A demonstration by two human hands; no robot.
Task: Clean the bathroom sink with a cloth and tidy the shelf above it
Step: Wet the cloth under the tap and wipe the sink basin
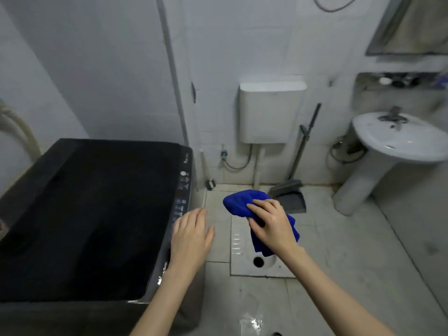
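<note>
The blue cloth (pixel 243 201) is bunched in the right hand (pixel 271 226), fingers clamped round its middle, in the air over the squat toilet (pixel 257 265) and well apart from the sink (pixel 397 141) off to the right. Its loose tail hangs low. I'd worry it slips free or picks up dirt before reaching the basin. It looks soft, thick and crumpled. The left hand (pixel 191 238) hovers beside the washing machine (pixel 84 214), fingers straight, holding nothing.
</note>
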